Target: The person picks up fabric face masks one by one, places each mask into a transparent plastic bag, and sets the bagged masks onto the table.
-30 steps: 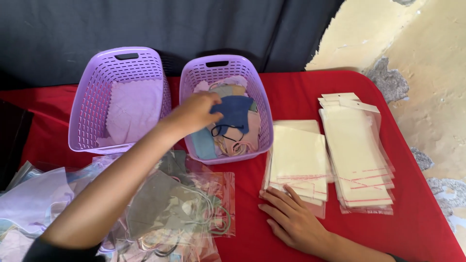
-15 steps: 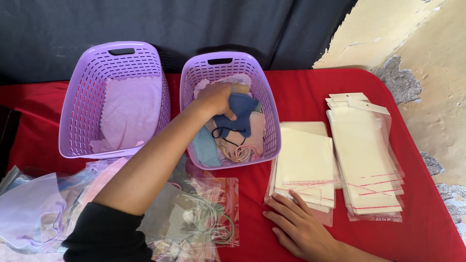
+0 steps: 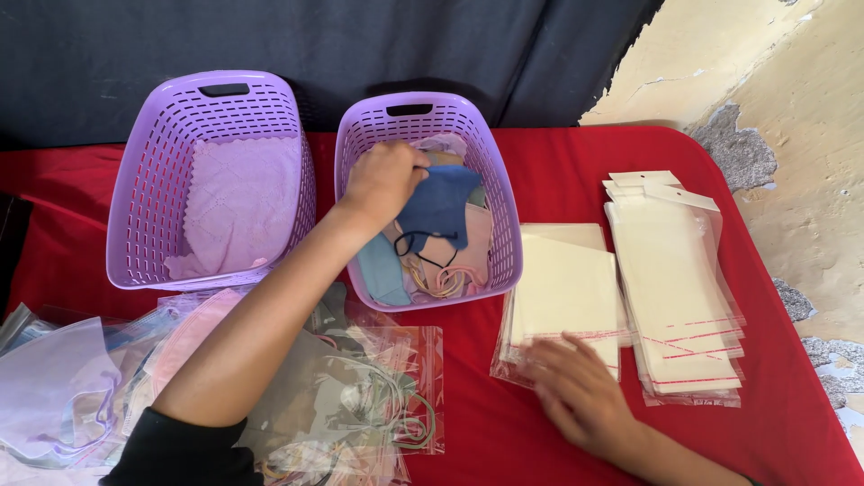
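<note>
Reaching into the right-hand purple basket (image 3: 504, 225), I have my left hand (image 3: 385, 178) closed on a dark blue face mask (image 3: 441, 209), pinching its upper edge while its black ear loop dangles below. That mask lies on top of a heap of other masks in the basket: pale blue, pink and cream ones, with thin loops tangled among them. Beside it to the left stands a second purple basket (image 3: 144, 180), touching or nearly touching the first, with a lilac cloth (image 3: 238, 198) lying flat on its bottom.

My right hand (image 3: 580, 396) rests flat and released, fingers spread, on the near edge of a stack of clear plastic sleeves with cream card inside (image 3: 567, 292); it grips nothing. Just to the right of that stack lies a longer pile of narrow clear bags (image 3: 675, 279) with red sealing strips at the near end.

Under my left forearm, on the red desk (image 3: 558, 162), sits a loose heap of already bagged masks (image 3: 360, 396), spreading off toward the left edge. A dark curtain (image 3: 360, 45) hangs behind the baskets.
</note>
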